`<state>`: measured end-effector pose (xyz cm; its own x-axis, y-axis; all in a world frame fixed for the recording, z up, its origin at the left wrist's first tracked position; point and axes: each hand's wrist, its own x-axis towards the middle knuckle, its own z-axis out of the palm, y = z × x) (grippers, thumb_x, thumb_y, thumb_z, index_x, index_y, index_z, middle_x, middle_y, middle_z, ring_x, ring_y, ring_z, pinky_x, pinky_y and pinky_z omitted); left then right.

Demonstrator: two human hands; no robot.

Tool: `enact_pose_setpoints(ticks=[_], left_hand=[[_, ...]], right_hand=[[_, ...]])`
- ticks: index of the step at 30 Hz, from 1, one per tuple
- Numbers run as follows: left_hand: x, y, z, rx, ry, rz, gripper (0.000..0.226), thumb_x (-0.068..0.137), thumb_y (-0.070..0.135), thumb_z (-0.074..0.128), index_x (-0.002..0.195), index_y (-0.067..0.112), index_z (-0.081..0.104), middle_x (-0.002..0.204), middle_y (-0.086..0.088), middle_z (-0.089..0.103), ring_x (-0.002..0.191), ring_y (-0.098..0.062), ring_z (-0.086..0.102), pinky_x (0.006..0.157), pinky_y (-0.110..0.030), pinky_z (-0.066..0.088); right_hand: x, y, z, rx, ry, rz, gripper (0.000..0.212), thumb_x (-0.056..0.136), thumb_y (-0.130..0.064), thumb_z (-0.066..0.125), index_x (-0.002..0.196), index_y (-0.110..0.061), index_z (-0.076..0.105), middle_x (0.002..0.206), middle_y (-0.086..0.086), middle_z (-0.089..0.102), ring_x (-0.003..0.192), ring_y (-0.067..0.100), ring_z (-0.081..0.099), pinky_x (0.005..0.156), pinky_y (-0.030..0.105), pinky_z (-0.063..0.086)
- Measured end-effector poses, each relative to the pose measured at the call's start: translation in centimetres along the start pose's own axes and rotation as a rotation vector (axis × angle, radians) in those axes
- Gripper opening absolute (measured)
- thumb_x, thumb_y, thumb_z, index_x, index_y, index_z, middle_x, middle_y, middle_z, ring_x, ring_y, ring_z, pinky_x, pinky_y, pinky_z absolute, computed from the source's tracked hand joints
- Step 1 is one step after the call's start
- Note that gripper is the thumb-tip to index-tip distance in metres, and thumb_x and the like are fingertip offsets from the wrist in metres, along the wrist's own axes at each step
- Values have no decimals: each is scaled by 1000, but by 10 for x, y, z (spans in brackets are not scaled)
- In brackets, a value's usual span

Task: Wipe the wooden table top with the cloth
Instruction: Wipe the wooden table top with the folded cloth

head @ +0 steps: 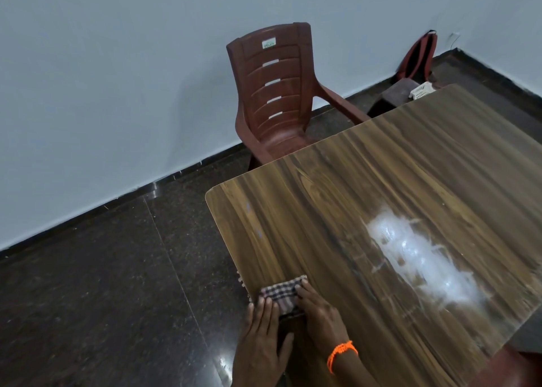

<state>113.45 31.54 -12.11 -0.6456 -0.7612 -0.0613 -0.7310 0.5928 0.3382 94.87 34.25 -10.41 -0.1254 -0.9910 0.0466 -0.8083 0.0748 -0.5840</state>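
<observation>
A small checked cloth lies folded on the wooden table top, right at its near left edge, with a bit hanging over. My left hand lies flat with straight fingers pressing the cloth's left part. My right hand, an orange thread at its wrist, presses the cloth's right part with flat fingers. A white glare patch shines on the table to the right of the hands.
A brown plastic armchair stands at the table's far side, against the pale wall. A red bag, a dark block and a white basket sit on the floor by the far corner. Dark polished floor lies left.
</observation>
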Motion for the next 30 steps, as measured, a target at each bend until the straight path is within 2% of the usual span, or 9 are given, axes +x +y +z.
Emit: enact_pose_setpoints(ticks=[5, 8, 11, 14, 18, 21, 26, 28, 30], left_hand=[[55, -9, -10, -30, 8, 44, 64, 100, 45, 48, 143, -2, 53, 153, -16, 49, 148, -28, 37, 118, -50, 29], [77, -28, -17, -58, 72, -24, 63, 101, 43, 44, 141, -5, 53, 150, -19, 51, 146, -31, 40, 118, -54, 33], [75, -50, -18, -54, 114, -81, 63, 103, 42, 39, 141, -7, 52, 150, -21, 51, 146, -33, 41, 120, -54, 28], [50, -65, -11, 2, 136, -19, 64, 103, 43, 40, 142, -6, 52, 150, -21, 50, 147, -34, 38, 120, -54, 26], [18, -61, 6, 11, 180, 27, 63, 98, 45, 51, 136, -5, 59, 146, -18, 56, 143, -33, 44, 115, -54, 32], [24, -42, 10, -10, 172, 61, 60, 98, 45, 55, 135, -2, 62, 145, -17, 58, 143, -31, 45, 116, -52, 32], [82, -36, -2, -32, 140, 91, 57, 103, 43, 51, 143, 3, 55, 153, -13, 50, 149, -25, 36, 121, -49, 31], [108, -46, -9, -40, 166, 89, 55, 102, 39, 55, 141, 1, 57, 150, -16, 53, 148, -27, 39, 120, -52, 33], [127, -62, -17, -38, 197, 48, 53, 102, 36, 57, 140, 0, 58, 148, -17, 55, 146, -29, 42, 120, -53, 32]], right_hand=[[55, 11, -7, -51, 80, 124, 37, 81, 10, 60, 113, -5, 68, 132, 8, 57, 129, 22, 47, 103, 35, 44], [96, -2, 3, -82, 45, 95, 32, 86, 2, 57, 116, -3, 65, 137, 11, 53, 134, 22, 40, 108, 33, 38], [117, -22, 21, -66, -7, 62, 29, 90, -9, 57, 117, -3, 64, 138, 9, 52, 137, 22, 35, 109, 30, 36], [106, -34, 32, -29, -9, 6, 27, 83, -5, 63, 109, -1, 68, 130, 12, 59, 132, 24, 43, 102, 37, 45], [61, -21, 30, 19, 4, -81, 31, 78, 5, 68, 106, -7, 70, 129, 7, 60, 129, 19, 47, 101, 32, 45], [44, -1, 16, 35, 45, -52, 35, 75, 11, 64, 104, -8, 71, 128, 4, 61, 128, 17, 48, 100, 31, 45], [83, 19, -1, -20, 146, 100, 44, 68, 21, 66, 102, -5, 71, 122, 9, 64, 119, 24, 56, 103, 17, 38], [115, 17, 1, -14, 155, 130, 41, 72, 18, 66, 106, -4, 71, 122, 11, 63, 118, 26, 57, 101, 19, 39], [144, 8, 9, 1, 141, 123, 38, 76, 14, 64, 109, -3, 69, 124, 12, 63, 119, 26, 56, 100, 28, 45]])
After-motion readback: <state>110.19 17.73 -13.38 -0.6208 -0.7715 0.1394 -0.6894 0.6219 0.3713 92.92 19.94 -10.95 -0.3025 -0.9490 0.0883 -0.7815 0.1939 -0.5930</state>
